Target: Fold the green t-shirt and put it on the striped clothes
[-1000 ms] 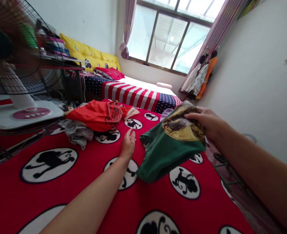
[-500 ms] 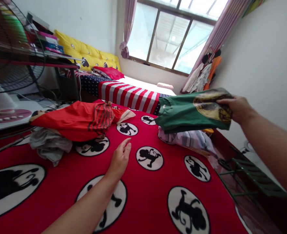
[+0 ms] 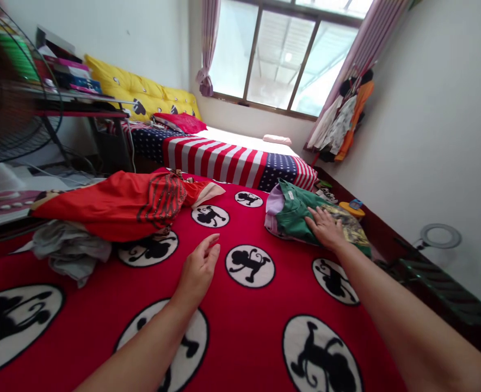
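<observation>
A folded green shirt with a yellow-brown print lies on top of a small pile of clothes at the right of the bed. My right hand rests flat on it, fingers spread. Lilac cloth shows from under the shirt's left end. Over the red blanket with black monkey figures in white ovals, my left hand hovers with its fingers stretched out, holding nothing. To its left lies a red garment with dark patterning, partly over a crumpled grey garment.
An electric fan stands at the left beside a desk with boxes. Behind is another bed with a striped, starred cover. Clothes hang by the window. A dark green chair and a ring light are at right.
The green shirt has come down from the air onto the pile at the right. My right hand has let go of its edge and now lies flat on it. My left hand stays nearly still.
</observation>
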Demonstrator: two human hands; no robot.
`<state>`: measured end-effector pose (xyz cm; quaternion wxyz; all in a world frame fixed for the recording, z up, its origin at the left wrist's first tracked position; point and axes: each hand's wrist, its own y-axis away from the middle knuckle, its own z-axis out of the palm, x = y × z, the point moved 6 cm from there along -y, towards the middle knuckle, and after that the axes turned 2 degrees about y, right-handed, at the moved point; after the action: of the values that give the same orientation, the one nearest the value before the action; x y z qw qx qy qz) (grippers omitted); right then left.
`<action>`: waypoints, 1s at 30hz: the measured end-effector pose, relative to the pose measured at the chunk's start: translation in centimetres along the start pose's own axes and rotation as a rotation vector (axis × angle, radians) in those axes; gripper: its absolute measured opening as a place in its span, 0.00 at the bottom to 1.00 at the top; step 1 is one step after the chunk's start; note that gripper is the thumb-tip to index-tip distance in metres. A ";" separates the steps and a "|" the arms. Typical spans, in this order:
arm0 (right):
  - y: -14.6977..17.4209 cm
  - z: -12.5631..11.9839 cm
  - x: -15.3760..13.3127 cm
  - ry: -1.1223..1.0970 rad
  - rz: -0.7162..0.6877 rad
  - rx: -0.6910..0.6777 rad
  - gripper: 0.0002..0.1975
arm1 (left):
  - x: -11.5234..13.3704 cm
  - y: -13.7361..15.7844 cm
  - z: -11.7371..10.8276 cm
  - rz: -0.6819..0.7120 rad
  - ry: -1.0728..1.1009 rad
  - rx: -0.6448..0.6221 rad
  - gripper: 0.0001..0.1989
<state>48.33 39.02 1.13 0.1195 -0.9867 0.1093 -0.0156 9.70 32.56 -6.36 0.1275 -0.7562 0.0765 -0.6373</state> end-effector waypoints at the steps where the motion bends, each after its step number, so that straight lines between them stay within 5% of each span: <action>1: -0.2 -0.4 -0.2 0.001 0.010 -0.024 0.27 | 0.2 0.0 0.0 0.001 -0.007 -0.002 0.21; 4: 1.2 -2.6 -2.2 0.006 0.018 0.010 0.29 | 0.5 -0.1 0.1 -0.001 -0.004 -0.008 0.21; 7: 6.8 -3.9 -7.8 -0.104 -0.114 0.116 0.27 | 0.9 -0.1 0.1 0.007 0.000 -0.006 0.20; 11: 18.0 -1.9 -16.6 -0.326 -0.315 -0.132 0.31 | 1.3 0.0 -0.2 0.017 0.030 -0.014 0.19; 15: 25.6 -0.8 -21.2 -0.466 -0.363 -0.316 0.33 | 1.2 0.0 -0.5 0.019 0.051 -0.003 0.17; 23: 26.8 -0.6 -21.9 -0.457 -0.413 -0.124 0.24 | 2.8 -0.3 -2.0 0.096 -0.087 0.091 0.19; 27: 27.0 -0.8 -21.4 -0.552 -0.423 -0.128 0.21 | 6.3 -1.3 -6.3 0.261 -0.290 0.180 0.21; 30: 27.1 -0.9 -21.2 -0.581 -0.416 -0.143 0.20 | 7.6 -2.3 -10.2 0.362 -0.706 0.317 0.23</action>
<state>21.85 17.78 -4.54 0.0705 -0.9569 -0.1312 0.2492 0.93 31.69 3.10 0.3704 -0.8733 0.0610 -0.3107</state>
